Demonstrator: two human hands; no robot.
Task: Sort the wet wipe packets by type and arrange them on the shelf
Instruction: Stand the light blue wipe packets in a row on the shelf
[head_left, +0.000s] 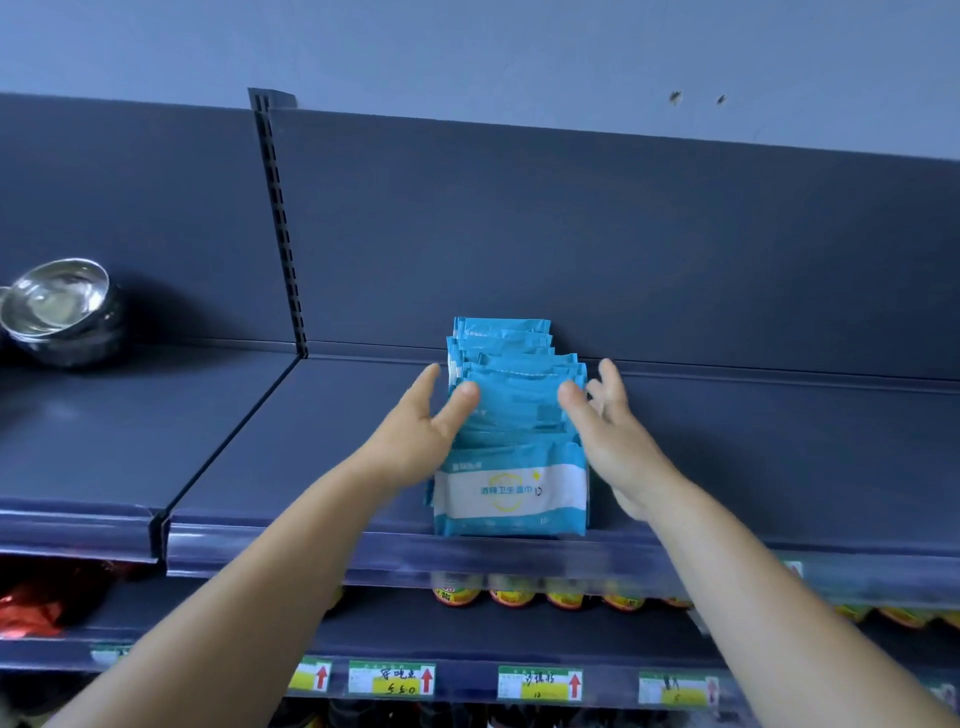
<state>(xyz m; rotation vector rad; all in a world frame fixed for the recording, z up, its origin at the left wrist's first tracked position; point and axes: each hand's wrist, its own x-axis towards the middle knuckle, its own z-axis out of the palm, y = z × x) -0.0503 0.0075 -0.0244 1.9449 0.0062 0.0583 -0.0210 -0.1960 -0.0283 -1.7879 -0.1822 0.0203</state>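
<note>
Squaring: a row of packets on the shelf, judged from both hands flanking it
shelf (332, 415): dark top board, bare either side of the row
packet row (511, 410): blue wet wipe packets standing on edge, front to back, mid-shelf; all look one type
handling: likely light, soft, slick film; row probably topples or fans if squeezed at one end, so press both flanks together, low
left hand (423, 426): fingers straight, spread wide, thumb touching row's left flank
right hand (610, 426): fingers relaxed, wide, thumb on right flank
front packet (511, 493): white label band, at shelf lip, between the wrists
</note>
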